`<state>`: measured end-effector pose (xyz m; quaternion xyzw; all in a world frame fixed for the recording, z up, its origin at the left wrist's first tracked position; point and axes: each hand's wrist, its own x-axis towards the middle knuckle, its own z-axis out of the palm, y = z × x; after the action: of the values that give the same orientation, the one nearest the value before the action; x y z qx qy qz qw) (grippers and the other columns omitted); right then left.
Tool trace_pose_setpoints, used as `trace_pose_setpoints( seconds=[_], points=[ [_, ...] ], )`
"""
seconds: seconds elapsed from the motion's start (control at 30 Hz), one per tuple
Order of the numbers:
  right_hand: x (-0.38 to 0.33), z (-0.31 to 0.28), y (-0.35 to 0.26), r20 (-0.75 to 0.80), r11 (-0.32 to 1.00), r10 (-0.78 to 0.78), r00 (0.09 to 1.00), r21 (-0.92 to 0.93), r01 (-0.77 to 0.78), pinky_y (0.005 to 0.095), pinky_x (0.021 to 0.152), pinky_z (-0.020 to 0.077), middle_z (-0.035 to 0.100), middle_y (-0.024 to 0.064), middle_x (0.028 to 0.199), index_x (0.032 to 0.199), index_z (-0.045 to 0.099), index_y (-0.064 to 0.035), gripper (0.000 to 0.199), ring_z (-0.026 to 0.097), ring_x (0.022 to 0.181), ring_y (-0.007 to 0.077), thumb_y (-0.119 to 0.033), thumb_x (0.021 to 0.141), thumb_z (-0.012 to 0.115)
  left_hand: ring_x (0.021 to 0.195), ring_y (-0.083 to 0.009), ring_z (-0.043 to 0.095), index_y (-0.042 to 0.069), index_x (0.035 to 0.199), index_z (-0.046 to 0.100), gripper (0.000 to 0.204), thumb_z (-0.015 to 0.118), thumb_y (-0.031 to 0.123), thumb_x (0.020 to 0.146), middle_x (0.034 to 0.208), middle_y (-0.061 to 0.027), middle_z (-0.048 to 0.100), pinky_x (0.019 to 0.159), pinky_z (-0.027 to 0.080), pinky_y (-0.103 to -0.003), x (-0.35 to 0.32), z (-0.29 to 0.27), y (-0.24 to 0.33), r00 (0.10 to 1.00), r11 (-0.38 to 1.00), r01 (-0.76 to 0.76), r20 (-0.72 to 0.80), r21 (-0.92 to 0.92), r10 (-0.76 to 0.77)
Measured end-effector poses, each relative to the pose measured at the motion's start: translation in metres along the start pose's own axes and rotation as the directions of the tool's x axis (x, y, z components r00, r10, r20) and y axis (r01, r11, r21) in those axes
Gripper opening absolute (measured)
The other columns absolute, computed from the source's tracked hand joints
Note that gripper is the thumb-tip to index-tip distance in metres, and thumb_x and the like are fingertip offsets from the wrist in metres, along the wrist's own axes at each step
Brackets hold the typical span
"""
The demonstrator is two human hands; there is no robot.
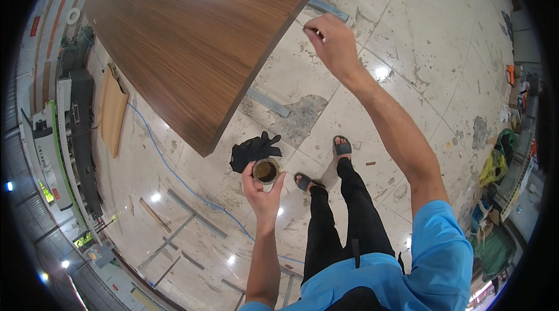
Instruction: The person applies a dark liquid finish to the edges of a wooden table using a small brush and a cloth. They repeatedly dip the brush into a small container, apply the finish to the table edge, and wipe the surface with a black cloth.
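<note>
My left hand is wrapped round a small round container, open at the top, with something dark brown inside. Just beyond it shows a black glove; whether that hangs from the hand or lies below cannot be told. Raised off the right edge of a large brown wood-grain panel, my right hand has its fingers curled and pinched together. Anything between those fingertips is too small to make out. The panel's near corner points toward the glove.
Metal bars stick out beneath the panel. A blue hose runs over the worn tiled floor. Brown sheet material and a long machine stand at left. Metal frames lie at lower left; clutter and a yellow bag line the right.
</note>
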<state>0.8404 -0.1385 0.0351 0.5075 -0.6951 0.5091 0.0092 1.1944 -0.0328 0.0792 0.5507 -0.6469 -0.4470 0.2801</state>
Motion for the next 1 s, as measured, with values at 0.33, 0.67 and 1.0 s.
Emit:
trace_pose_setpoints(
  seconds=[0.33, 0.67, 1.0],
  points=[
    [0.008, -0.004, 0.011, 0.049, 0.997, -0.071, 0.996, -0.023, 0.072, 0.0453, 0.076, 0.0548, 0.067, 0.0114, 0.089, 0.094, 0.072, -0.0067, 0.006, 0.068, 0.088, 0.0344, -0.012, 0.092, 0.075, 0.110, -0.0174, 0.067, -0.003, 0.140, 0.048, 0.076, 0.091, -0.006, 0.078, 0.125, -0.0119, 0.062, 0.095, 0.057, -0.029, 0.000, 0.002, -0.002, 1.000, 1.000, 0.000, -0.013, 0.015, 0.001],
    [0.050, -0.028, 0.043, -0.122, 0.991, 0.096, 0.988, -0.086, -0.107, 0.0473, 0.076, 0.0550, 0.071, 0.0158, 0.091, 0.095, 0.076, -0.0044, 0.008, 0.069, 0.084, 0.0366, -0.012, 0.093, 0.075, 0.111, -0.0178, 0.067, -0.002, 0.140, 0.048, 0.075, 0.090, -0.006, 0.078, 0.124, -0.0116, 0.062, 0.095, 0.057, -0.030, 0.001, 0.004, 0.001, 0.999, 0.999, 0.030, -0.023, 0.024, -0.030],
    [0.052, -0.033, 0.046, -0.019, 0.988, 0.124, 0.992, -0.090, -0.126, 0.0456, 0.073, 0.0556, 0.071, 0.0126, 0.091, 0.093, 0.074, -0.0050, 0.007, 0.070, 0.085, 0.0347, -0.012, 0.091, 0.074, 0.113, -0.0185, 0.067, -0.002, 0.140, 0.048, 0.075, 0.090, -0.007, 0.078, 0.127, -0.0124, 0.061, 0.097, 0.057, -0.030, 0.003, 0.010, 0.004, 1.000, 0.999, 0.022, 0.000, 0.044, -0.022]
  ],
)
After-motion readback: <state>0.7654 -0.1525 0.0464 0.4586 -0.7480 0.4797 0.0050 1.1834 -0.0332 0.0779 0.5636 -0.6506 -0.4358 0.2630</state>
